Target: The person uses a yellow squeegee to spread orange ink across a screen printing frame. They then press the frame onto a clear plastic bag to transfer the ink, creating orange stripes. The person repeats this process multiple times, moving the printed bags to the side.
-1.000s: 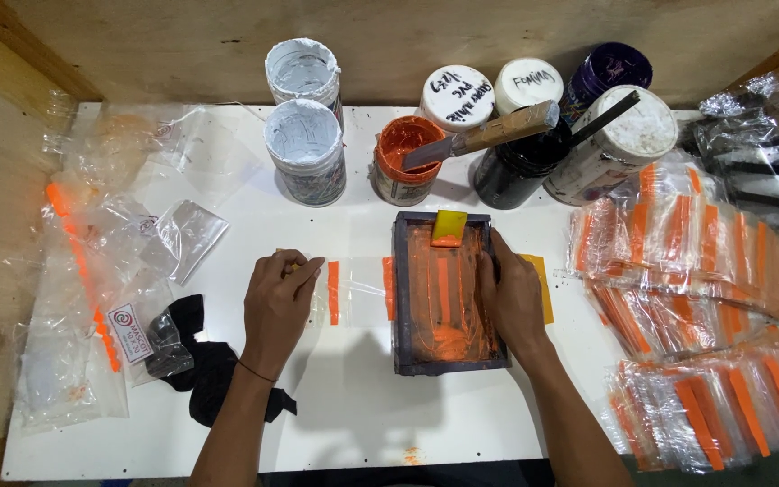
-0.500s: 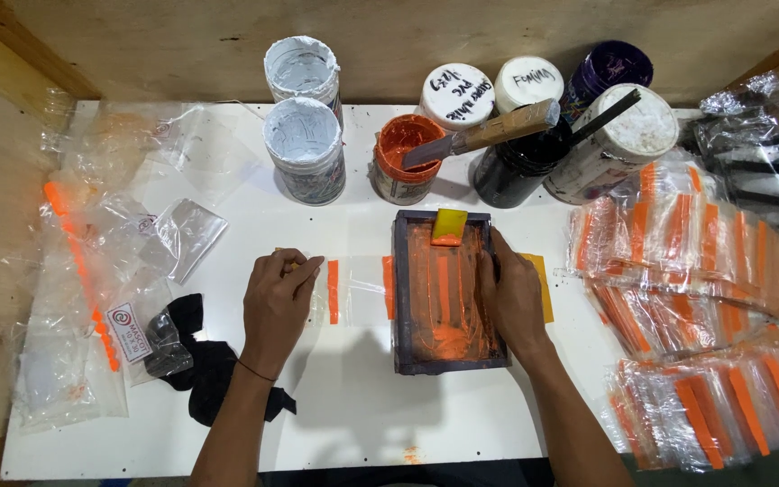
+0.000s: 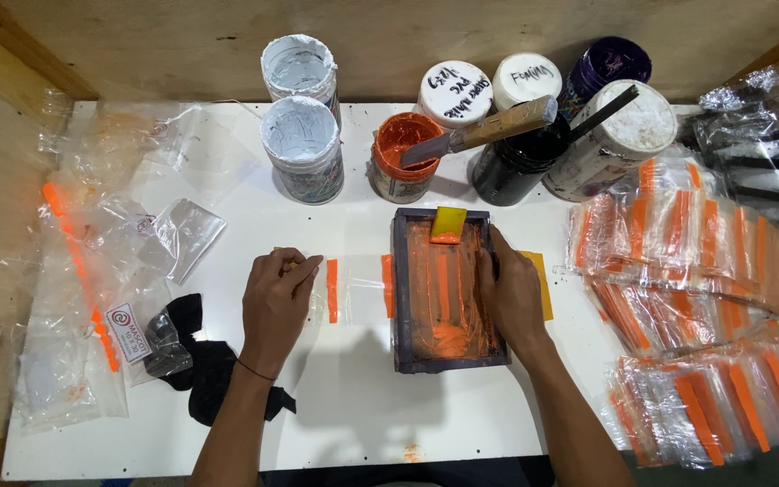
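Head: screen frame [image 3: 446, 293] btwn hands, touching right hand [image 3: 513, 293].

Right hand [image 3: 511, 293] covers the right rail of the printing frame [image 3: 448, 290]; finger positions beneath the palm cannot be read. The yellow sheet [image 3: 541, 284] at the frame's 3 o'clock side shows only as a strip, the rest lying under the hand and frame. Left hand [image 3: 277, 302] hides whatever its fingertips pinch at the clear bag [image 3: 353, 289]. Both forearms are cut off at the 6 o'clock edge. Stacked printed bags [image 3: 714, 379] run off frame at 4 o'clock. Contents of the purple jar [image 3: 608, 65] at 1 o'clock are undeterminable.
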